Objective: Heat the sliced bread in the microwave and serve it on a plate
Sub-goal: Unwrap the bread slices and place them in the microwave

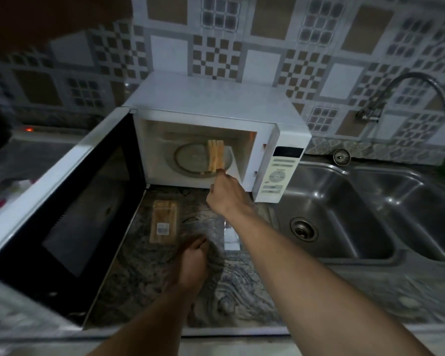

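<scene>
The white microwave [278,173] stands on the counter with its door [70,199] swung wide open to the left. Inside, bread slices [215,156] stand on edge on the round glass turntable [188,160]. My right hand [226,194] reaches into the opening and pinches the near end of the slices. A clear bag with more sliced bread [163,222] lies on the counter in front of the microwave. My left hand [193,263] hovers low over the counter just right of the bag, blurred, fingers relaxed, holding nothing.
A steel double sink [344,217] with a curved tap [427,98] lies right of the microwave. A small clear wrapper [230,236] sits on the granite counter [242,291] under my right forearm. The open door blocks the counter's left side.
</scene>
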